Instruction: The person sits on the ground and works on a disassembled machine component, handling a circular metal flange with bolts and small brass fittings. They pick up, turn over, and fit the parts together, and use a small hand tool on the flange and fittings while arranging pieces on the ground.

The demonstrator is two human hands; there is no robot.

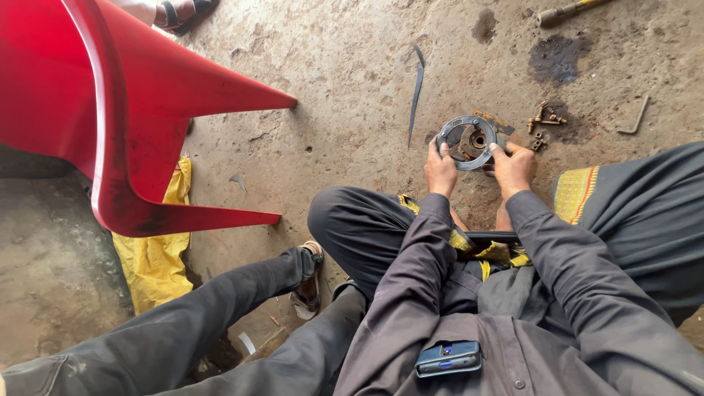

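Note:
I sit on a concrete floor holding a round grey metal housing with a rusty hub inside. My left hand grips its near-left rim. My right hand grips its near-right rim, thumb on the ring. The part rests low, at or just above the floor; I cannot tell if it touches. Small rusty bolts and fittings lie just right of it.
A thin metal strip lies left of the housing, a bent hex key to the right, a tool handle top right. A tipped red plastic chair fills the left over a yellow cloth. Another person's legs stretch across bottom left.

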